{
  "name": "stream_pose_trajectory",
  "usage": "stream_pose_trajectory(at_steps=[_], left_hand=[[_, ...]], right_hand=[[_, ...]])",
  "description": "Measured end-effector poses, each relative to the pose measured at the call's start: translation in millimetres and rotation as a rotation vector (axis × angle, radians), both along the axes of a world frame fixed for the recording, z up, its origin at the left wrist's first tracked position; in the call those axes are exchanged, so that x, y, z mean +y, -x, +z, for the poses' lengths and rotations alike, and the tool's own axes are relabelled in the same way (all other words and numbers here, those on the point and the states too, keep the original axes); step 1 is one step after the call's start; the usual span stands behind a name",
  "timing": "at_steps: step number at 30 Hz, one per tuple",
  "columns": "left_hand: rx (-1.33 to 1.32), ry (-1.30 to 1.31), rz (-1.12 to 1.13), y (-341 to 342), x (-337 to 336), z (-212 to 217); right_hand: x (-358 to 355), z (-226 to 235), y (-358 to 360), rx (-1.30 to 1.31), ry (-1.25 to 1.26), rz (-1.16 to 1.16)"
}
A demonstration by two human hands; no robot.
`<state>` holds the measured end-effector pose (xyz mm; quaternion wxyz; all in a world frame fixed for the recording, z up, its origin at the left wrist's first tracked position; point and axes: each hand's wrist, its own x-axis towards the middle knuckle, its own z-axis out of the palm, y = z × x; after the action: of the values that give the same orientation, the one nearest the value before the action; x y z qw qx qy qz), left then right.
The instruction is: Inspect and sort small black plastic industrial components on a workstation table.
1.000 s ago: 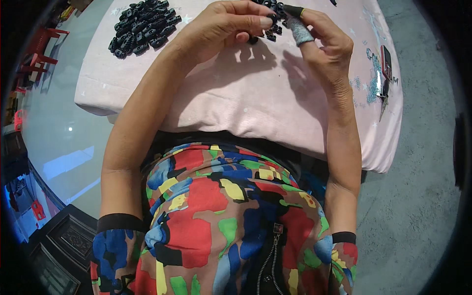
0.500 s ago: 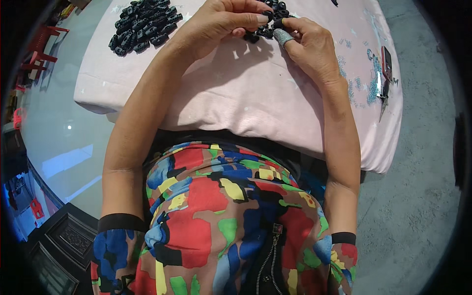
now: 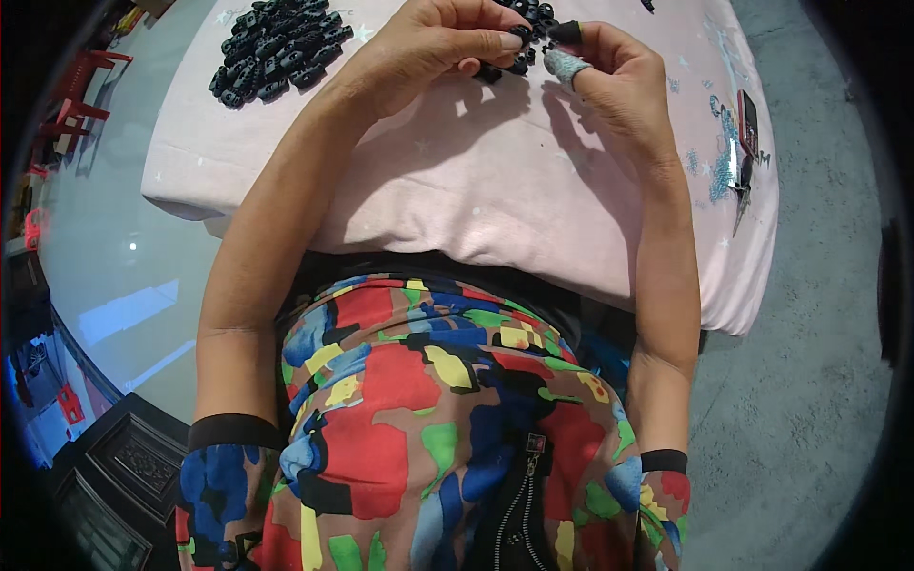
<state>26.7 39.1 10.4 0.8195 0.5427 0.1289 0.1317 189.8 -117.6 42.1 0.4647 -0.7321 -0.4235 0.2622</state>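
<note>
A small black plastic part (image 3: pixel 519 36) is pinched at the left hand (image 3: pixel 433 48) fingertips. The right hand (image 3: pixel 614 81) fingers are curled toward it, one capped for grip. Sorted pile (image 3: pixel 276 48) kept left on the pink-covered table (image 3: pixel 457 181).

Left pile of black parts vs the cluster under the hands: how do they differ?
The left pile lies untouched on the pink cloth, far from both hands; the cluster by the hands is partly covered by them. The left pile is in full view and spread wide; the cluster is cut off at the top edge. The left hand and right hand meet at the cluster. Both are small black pieces.
</note>
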Motion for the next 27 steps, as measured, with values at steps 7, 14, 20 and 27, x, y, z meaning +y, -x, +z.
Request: stream_pose_trajectory(at_steps=[7,14,20,27], left_hand=[[-0.229,-0.159,-0.068,-4.8,-2.3,-7.1],[0.018,0.04,0.015,-2.9,-7.2,0.4],[-0.001,0.011,0.005,-1.4,-5.6,3.6],[0.043,-0.044,0.036,-2.7,-5.3,1.2]], right_hand=[[2.7,-7.9,6.0,0.006,-0.174,0.082],[-1.0,-5.2,7.8,0.009,-0.148,0.116],[-0.1,-11.9,-2.7,-0.031,-0.178,0.139],[-2.4,-16.5,-20.7,0.004,-0.18,0.104]])
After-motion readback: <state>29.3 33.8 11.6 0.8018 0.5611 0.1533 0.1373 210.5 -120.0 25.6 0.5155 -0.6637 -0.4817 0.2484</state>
